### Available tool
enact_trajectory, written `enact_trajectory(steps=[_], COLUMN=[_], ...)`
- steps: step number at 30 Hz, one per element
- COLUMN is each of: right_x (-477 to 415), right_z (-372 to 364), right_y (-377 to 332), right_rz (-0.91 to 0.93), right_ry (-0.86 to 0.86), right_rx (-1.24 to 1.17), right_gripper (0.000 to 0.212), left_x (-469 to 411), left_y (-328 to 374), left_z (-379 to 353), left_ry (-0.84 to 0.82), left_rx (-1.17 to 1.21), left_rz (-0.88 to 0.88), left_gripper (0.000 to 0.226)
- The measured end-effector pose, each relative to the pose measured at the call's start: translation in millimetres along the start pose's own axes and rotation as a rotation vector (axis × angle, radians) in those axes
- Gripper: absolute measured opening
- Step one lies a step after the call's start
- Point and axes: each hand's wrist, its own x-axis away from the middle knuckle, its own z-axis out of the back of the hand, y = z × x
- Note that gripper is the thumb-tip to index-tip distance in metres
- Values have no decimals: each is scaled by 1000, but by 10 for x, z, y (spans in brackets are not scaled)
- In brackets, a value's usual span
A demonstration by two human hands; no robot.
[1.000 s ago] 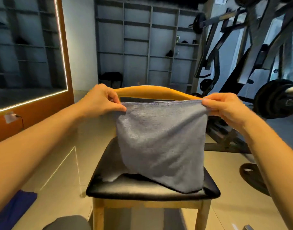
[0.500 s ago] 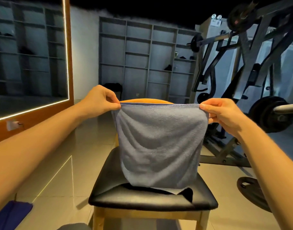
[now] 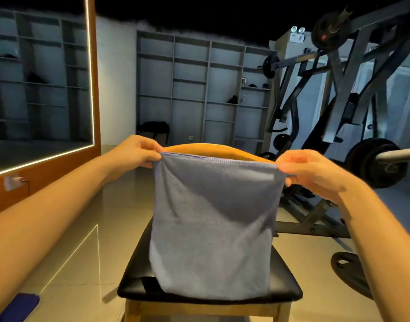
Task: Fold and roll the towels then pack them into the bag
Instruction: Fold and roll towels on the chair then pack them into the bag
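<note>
Your left hand (image 3: 135, 151) pinches the top left corner of the grey towel (image 3: 213, 226) and your right hand (image 3: 313, 171) pinches the top right corner; it hangs stretched between them, its lower edge over the black seat of the chair (image 3: 134, 282)

Bare floor (image 3: 88, 217) left of the chair (image 3: 134, 283); weight rack (image 3: 315, 220) and plate (image 3: 349, 271) close on its right; backrest (image 3: 213, 148) behind the towel (image 3: 213, 228).

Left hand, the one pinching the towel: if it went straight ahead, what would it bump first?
Probably the chair's curved wooden backrest, just beyond the left hand and the towel corner it pinches. Depth is unclear, so it might pass just above it.
</note>
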Motion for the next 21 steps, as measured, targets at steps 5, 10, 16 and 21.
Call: enact_trajectory(steps=[5,10,16,21], right_x=[-90,-141,-96,-52], right_z=[-28,-159,-384,-369], right_y=[173,167,-28,-243], right_rz=[-84,-72,-9,-47], right_ry=[387,397,164,-38], right_rx=[184,264,418,359], right_gripper=[17,13,11,11], left_x=[38,75,235,182], left_y=[-103,-169,-265,150], left_z=[-18,-160,-862,-1571], left_ry=[-10,105,-161,-390], left_rx=[50,-29,-76,62], left_rz=[49,1,-11,-133], left_gripper=[12,9,18,55])
